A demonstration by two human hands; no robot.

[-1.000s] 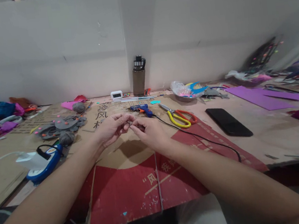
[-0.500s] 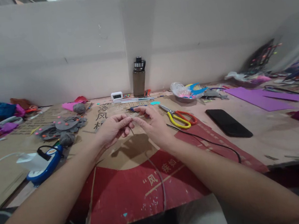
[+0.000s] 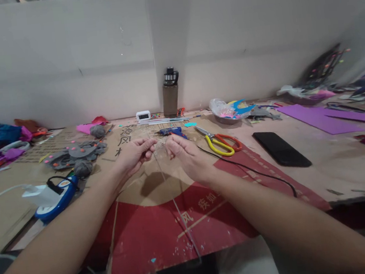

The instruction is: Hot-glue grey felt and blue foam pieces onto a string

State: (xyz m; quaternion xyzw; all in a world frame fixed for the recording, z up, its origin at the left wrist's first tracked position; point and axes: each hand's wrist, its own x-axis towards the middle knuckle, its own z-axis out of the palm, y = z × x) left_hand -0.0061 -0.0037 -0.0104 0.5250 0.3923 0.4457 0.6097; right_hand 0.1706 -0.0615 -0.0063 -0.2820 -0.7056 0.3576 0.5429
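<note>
Head view: the left hand pinches a thin grey yarn-like strand, upper end concealed, trailing across the red-and-tan printed cardboard. The right hand is curled; contents cannot be determined. It partly hides the blue plastic glue gun.

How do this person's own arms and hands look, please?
The left arm and right arm are bare as far as they show: no sleeves, watch or bracelet. The left hand and right hand wear no gloves. No markings can be made out.

Bare forearms, pale legwear
</note>
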